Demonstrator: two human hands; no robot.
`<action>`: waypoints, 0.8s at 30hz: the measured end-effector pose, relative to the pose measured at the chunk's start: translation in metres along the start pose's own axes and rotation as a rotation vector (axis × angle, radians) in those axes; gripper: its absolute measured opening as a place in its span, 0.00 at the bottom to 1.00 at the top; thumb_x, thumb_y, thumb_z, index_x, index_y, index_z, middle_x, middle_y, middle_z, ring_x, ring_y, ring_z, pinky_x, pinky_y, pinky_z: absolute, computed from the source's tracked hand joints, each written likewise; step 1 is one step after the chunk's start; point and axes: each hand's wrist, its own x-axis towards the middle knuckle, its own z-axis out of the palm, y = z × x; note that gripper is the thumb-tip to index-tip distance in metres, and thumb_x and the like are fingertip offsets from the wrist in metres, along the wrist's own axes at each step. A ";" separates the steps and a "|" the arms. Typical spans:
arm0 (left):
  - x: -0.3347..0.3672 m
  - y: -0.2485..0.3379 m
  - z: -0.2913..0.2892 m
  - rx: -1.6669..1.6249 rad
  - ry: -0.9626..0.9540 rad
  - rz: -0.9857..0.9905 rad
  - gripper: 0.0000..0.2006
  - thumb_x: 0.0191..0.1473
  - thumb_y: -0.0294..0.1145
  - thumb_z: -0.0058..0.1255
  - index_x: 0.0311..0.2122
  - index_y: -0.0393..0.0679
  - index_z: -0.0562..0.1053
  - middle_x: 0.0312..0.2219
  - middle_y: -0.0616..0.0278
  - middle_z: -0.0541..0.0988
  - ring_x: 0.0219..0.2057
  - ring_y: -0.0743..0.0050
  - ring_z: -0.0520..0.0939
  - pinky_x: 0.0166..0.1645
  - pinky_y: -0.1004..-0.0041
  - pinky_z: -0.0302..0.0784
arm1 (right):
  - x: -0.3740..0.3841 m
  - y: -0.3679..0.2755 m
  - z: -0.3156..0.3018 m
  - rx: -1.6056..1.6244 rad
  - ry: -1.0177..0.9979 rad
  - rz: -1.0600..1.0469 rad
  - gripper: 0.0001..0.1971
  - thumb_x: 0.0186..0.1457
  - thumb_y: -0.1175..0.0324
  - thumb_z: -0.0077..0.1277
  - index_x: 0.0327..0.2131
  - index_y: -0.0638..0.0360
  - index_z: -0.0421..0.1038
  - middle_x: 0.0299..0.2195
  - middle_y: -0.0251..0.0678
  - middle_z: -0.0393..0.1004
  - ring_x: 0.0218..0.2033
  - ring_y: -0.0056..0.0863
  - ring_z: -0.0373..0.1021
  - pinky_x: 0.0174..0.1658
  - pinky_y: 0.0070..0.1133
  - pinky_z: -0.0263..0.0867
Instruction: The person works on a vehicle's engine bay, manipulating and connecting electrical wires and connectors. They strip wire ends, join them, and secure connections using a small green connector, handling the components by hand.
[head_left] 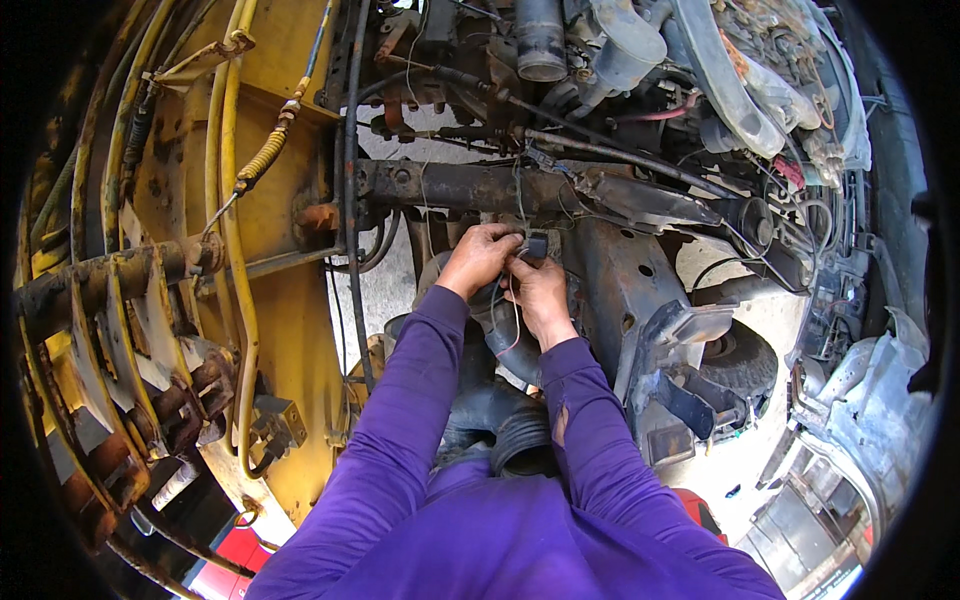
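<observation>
Both arms, in purple sleeves, reach forward to a thin wire (518,322) among the vehicle parts. My left hand (482,258) is closed, its fingertips pinched together close to a small black block (537,244). Just right of it and slightly nearer, my right hand (541,296) is closed too, with thumb and finger at the wire. The wire hangs below the fingers and curves down over a dark hose (508,345). What exactly lies between the left fingertips is hidden. The two hands almost touch.
A dark steel crossbeam (460,190) runs just beyond my hands. Yellow machinery (300,380) with pipes and levers stands on the left. A metal frame rail (605,290) and a tyre (740,360) lie on the right. A wide ribbed hose (525,440) opens near my body.
</observation>
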 end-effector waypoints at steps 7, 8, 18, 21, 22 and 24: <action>0.007 -0.027 -0.004 0.092 -0.079 0.076 0.16 0.60 0.34 0.56 0.46 0.32 0.81 0.33 0.59 0.84 0.34 0.76 0.81 0.41 0.72 0.77 | 0.002 0.016 -0.008 -0.043 -0.022 -0.070 0.12 0.62 0.66 0.56 0.27 0.62 0.75 0.19 0.31 0.73 0.18 0.20 0.68 0.22 0.19 0.62; 0.006 -0.027 -0.007 0.106 -0.090 0.077 0.16 0.59 0.34 0.56 0.45 0.32 0.81 0.32 0.60 0.84 0.33 0.77 0.81 0.40 0.73 0.76 | 0.003 0.017 -0.011 -0.057 -0.036 -0.077 0.13 0.63 0.65 0.55 0.27 0.62 0.75 0.19 0.31 0.73 0.17 0.19 0.67 0.22 0.19 0.62; -0.037 -0.014 -0.038 -0.065 -0.158 -0.050 0.15 0.57 0.27 0.58 0.49 0.33 0.79 0.30 0.64 0.83 0.27 0.81 0.78 0.32 0.78 0.73 | -0.009 0.011 -0.005 -0.109 -0.084 -0.064 0.11 0.67 0.65 0.53 0.31 0.61 0.73 0.24 0.29 0.73 0.18 0.16 0.64 0.22 0.17 0.57; -0.041 -0.023 -0.035 -0.102 -0.096 -0.055 0.11 0.59 0.28 0.57 0.44 0.32 0.80 0.29 0.63 0.83 0.26 0.80 0.78 0.33 0.76 0.74 | -0.018 0.010 -0.006 -0.140 -0.100 -0.068 0.09 0.65 0.67 0.53 0.33 0.62 0.74 0.24 0.29 0.72 0.19 0.15 0.63 0.23 0.17 0.58; -0.043 -0.021 -0.033 -0.102 -0.067 -0.060 0.10 0.59 0.27 0.56 0.42 0.32 0.80 0.29 0.62 0.83 0.26 0.79 0.78 0.33 0.75 0.75 | -0.021 0.009 -0.006 -0.153 -0.097 -0.068 0.08 0.64 0.68 0.53 0.33 0.62 0.74 0.24 0.29 0.72 0.19 0.15 0.63 0.23 0.17 0.58; -0.040 -0.029 -0.031 -0.114 -0.047 -0.033 0.09 0.61 0.28 0.56 0.41 0.32 0.79 0.28 0.62 0.83 0.25 0.80 0.77 0.33 0.75 0.74 | -0.024 0.009 -0.009 -0.203 -0.087 -0.045 0.07 0.63 0.69 0.52 0.35 0.63 0.75 0.26 0.29 0.74 0.21 0.17 0.67 0.25 0.16 0.61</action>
